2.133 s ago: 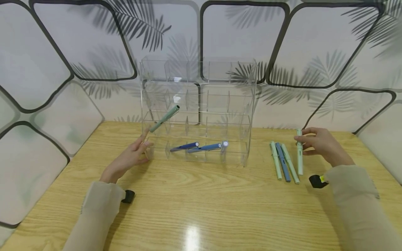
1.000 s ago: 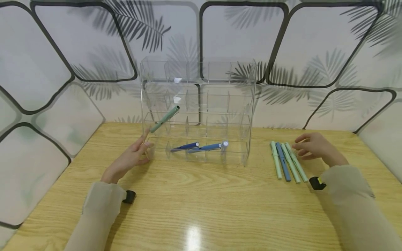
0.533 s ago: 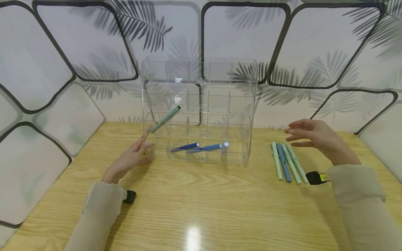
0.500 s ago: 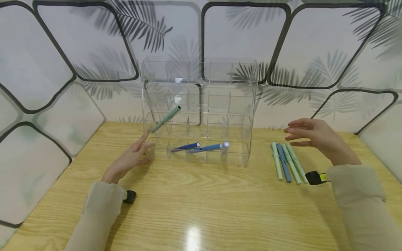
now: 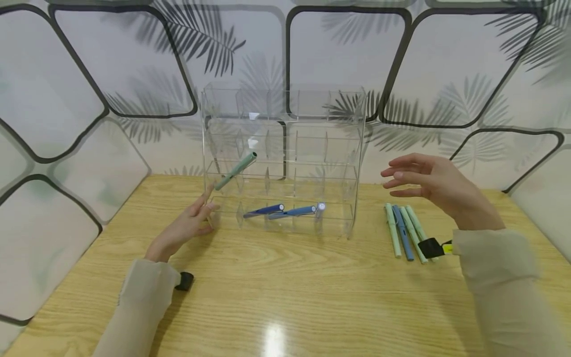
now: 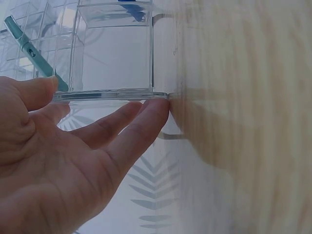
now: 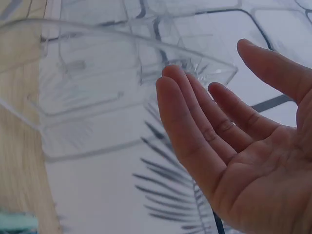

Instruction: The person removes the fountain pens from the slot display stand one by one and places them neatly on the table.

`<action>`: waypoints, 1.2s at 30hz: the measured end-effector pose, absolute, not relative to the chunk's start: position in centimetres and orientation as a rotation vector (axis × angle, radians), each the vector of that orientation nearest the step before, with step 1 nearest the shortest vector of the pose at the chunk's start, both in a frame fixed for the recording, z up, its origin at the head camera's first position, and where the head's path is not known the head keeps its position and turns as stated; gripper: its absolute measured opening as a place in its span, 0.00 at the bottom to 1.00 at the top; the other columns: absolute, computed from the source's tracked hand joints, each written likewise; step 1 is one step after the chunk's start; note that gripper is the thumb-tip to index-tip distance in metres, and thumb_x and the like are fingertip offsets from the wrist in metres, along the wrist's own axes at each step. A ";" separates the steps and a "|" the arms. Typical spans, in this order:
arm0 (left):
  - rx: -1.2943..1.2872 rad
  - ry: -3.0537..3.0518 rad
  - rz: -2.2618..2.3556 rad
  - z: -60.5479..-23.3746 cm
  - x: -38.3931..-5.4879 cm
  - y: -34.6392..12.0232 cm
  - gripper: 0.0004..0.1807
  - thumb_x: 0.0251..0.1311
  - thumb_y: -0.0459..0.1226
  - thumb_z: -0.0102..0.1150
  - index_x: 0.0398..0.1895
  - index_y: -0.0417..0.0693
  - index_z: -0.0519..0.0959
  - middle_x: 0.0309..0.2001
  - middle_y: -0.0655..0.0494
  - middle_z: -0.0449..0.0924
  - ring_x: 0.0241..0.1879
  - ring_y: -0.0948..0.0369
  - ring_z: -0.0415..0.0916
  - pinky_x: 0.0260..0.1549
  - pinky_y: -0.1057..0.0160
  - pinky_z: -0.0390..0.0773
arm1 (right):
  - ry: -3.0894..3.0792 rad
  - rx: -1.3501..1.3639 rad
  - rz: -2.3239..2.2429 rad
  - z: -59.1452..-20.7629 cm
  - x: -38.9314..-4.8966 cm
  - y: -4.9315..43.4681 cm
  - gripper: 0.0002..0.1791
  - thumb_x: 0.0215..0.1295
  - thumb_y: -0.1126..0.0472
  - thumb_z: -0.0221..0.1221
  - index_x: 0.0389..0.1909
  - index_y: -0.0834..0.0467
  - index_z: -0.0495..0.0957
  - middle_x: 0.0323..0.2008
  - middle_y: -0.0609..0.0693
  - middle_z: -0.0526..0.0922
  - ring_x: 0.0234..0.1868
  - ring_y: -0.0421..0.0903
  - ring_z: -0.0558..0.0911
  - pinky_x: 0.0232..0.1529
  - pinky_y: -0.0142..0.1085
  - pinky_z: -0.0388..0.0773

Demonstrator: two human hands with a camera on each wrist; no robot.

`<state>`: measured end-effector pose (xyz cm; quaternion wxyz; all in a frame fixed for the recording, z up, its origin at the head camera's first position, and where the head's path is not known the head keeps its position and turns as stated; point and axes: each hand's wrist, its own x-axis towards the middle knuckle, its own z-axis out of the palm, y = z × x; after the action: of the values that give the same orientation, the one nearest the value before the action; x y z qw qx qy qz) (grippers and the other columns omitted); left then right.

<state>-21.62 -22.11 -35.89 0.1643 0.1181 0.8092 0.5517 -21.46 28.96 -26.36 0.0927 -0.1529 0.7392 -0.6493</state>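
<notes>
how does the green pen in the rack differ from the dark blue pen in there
The green pen sits one row above the bottom of the rack; the dark blue pen is in the bottom row. The green pen slants steeply, while the dark blue pen lies nearer to flat. The green pen's raised end looks dark; the dark blue pen's looks white. Both point up to the right.

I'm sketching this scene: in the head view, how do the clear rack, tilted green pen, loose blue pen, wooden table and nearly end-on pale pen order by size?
1. Wooden table
2. Clear rack
3. Tilted green pen and loose blue pen: too alike to rank
4. Pale pen, foreshortened
</notes>
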 end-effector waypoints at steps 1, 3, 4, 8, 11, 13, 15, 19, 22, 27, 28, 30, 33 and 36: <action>0.338 2.305 1.572 -35.9 -21.6 -22.1 0.36 0.83 0.49 0.33 0.82 0.64 0.29 0.77 0.28 0.43 0.75 0.31 0.42 0.67 0.38 0.63 | 2.179 -0.472 -1.942 -26.2 -21.5 28.6 0.14 0.73 0.71 0.57 0.56 0.58 0.79 0.50 0.52 0.86 0.47 0.49 0.87 0.46 0.41 0.87; 0.343 2.306 1.573 -35.9 -21.6 -22.1 0.36 0.83 0.49 0.33 0.82 0.64 0.29 0.77 0.27 0.43 0.74 0.31 0.42 0.67 0.38 0.63 | 2.150 -0.500 -1.969 -25.9 -21.5 27.8 0.14 0.73 0.72 0.57 0.56 0.59 0.79 0.50 0.53 0.85 0.47 0.49 0.87 0.47 0.41 0.86; 0.345 2.306 1.573 -35.9 -21.6 -22.1 0.36 0.83 0.49 0.33 0.82 0.64 0.29 0.77 0.27 0.43 0.74 0.31 0.42 0.67 0.38 0.63 | 2.136 -0.505 -1.982 -25.7 -21.6 27.4 0.14 0.73 0.72 0.57 0.56 0.60 0.79 0.51 0.54 0.85 0.47 0.50 0.87 0.48 0.42 0.86; 0.342 2.308 1.575 -35.9 -21.6 -22.1 0.35 0.83 0.48 0.32 0.82 0.64 0.29 0.77 0.28 0.43 0.74 0.31 0.42 0.67 0.38 0.63 | 2.167 -0.468 -1.982 -24.9 -21.6 25.6 0.15 0.72 0.70 0.60 0.57 0.61 0.78 0.51 0.55 0.84 0.49 0.51 0.86 0.49 0.43 0.86; 0.332 2.308 1.575 -35.9 -21.6 -22.1 0.35 0.83 0.48 0.32 0.82 0.64 0.30 0.77 0.28 0.43 0.75 0.32 0.43 0.67 0.39 0.64 | 2.167 -0.463 -1.984 -24.4 -21.7 24.1 0.15 0.71 0.69 0.61 0.56 0.61 0.79 0.51 0.55 0.84 0.49 0.52 0.86 0.50 0.44 0.85; 0.325 2.309 1.574 -35.9 -21.7 -22.1 0.35 0.83 0.48 0.32 0.82 0.65 0.30 0.77 0.28 0.43 0.75 0.32 0.43 0.67 0.39 0.64 | 2.114 -0.503 -2.009 -24.2 -21.9 23.3 0.14 0.71 0.70 0.61 0.56 0.62 0.79 0.51 0.56 0.85 0.49 0.52 0.86 0.50 0.44 0.85; 0.321 2.309 1.573 -35.9 -21.7 -22.1 0.35 0.83 0.48 0.32 0.82 0.65 0.30 0.77 0.28 0.43 0.75 0.32 0.43 0.67 0.39 0.64 | 2.077 -0.536 -2.017 -24.1 -22.2 22.5 0.13 0.71 0.70 0.61 0.55 0.62 0.80 0.51 0.56 0.85 0.48 0.52 0.86 0.51 0.44 0.85; 0.316 2.304 1.575 -35.8 -21.6 -22.0 0.35 0.83 0.48 0.32 0.82 0.65 0.30 0.78 0.29 0.41 0.75 0.33 0.43 0.67 0.38 0.64 | 2.071 -0.532 -2.010 -24.1 -22.7 20.8 0.14 0.71 0.70 0.62 0.55 0.60 0.80 0.51 0.56 0.84 0.49 0.52 0.86 0.52 0.44 0.84; 0.317 2.299 1.582 -35.8 -21.6 -22.0 0.35 0.83 0.47 0.32 0.82 0.65 0.30 0.78 0.30 0.40 0.75 0.34 0.43 0.67 0.38 0.64 | 2.073 -0.524 -1.997 -24.1 -23.1 19.7 0.15 0.70 0.70 0.62 0.55 0.61 0.80 0.52 0.57 0.84 0.51 0.53 0.85 0.55 0.45 0.83; 0.318 2.303 1.575 -35.8 -21.7 -22.0 0.34 0.83 0.47 0.32 0.82 0.65 0.30 0.78 0.29 0.41 0.75 0.33 0.43 0.66 0.38 0.65 | 2.057 -0.549 -1.974 -24.2 -23.8 18.4 0.15 0.71 0.70 0.60 0.58 0.63 0.78 0.54 0.58 0.82 0.52 0.52 0.85 0.56 0.44 0.82; 0.317 2.306 1.572 -35.8 -21.7 -22.0 0.34 0.83 0.47 0.32 0.82 0.65 0.30 0.78 0.29 0.41 0.75 0.33 0.43 0.66 0.38 0.65 | 2.062 -0.550 -1.968 -24.2 -24.0 18.2 0.16 0.71 0.70 0.60 0.58 0.64 0.77 0.54 0.58 0.82 0.52 0.52 0.84 0.57 0.44 0.82; 0.320 2.309 1.568 -35.8 -21.7 -22.0 0.35 0.83 0.47 0.32 0.82 0.65 0.29 0.78 0.29 0.41 0.75 0.33 0.44 0.66 0.39 0.65 | 2.071 -0.543 -1.964 -24.2 -24.2 17.8 0.17 0.71 0.70 0.60 0.59 0.65 0.76 0.55 0.59 0.81 0.52 0.52 0.84 0.57 0.44 0.82; 0.321 2.309 1.574 -35.8 -21.7 -22.0 0.35 0.83 0.47 0.32 0.82 0.65 0.29 0.77 0.29 0.42 0.74 0.33 0.44 0.66 0.38 0.64 | 2.056 -0.538 -1.971 -24.2 -24.5 17.1 0.17 0.71 0.71 0.60 0.59 0.66 0.76 0.56 0.61 0.81 0.53 0.53 0.84 0.59 0.46 0.81; 0.335 2.308 1.575 -35.9 -21.7 -22.1 0.35 0.84 0.47 0.31 0.82 0.62 0.29 0.77 0.28 0.40 0.75 0.33 0.42 0.67 0.37 0.63 | 2.030 -0.548 -1.980 -24.3 -24.7 16.6 0.16 0.71 0.72 0.59 0.58 0.65 0.77 0.56 0.61 0.81 0.53 0.53 0.84 0.59 0.47 0.80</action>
<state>-21.71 -22.05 -35.92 0.1630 0.1174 0.8091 0.5523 -24.68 16.56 -24.35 0.1264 -0.1883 0.6972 -0.6801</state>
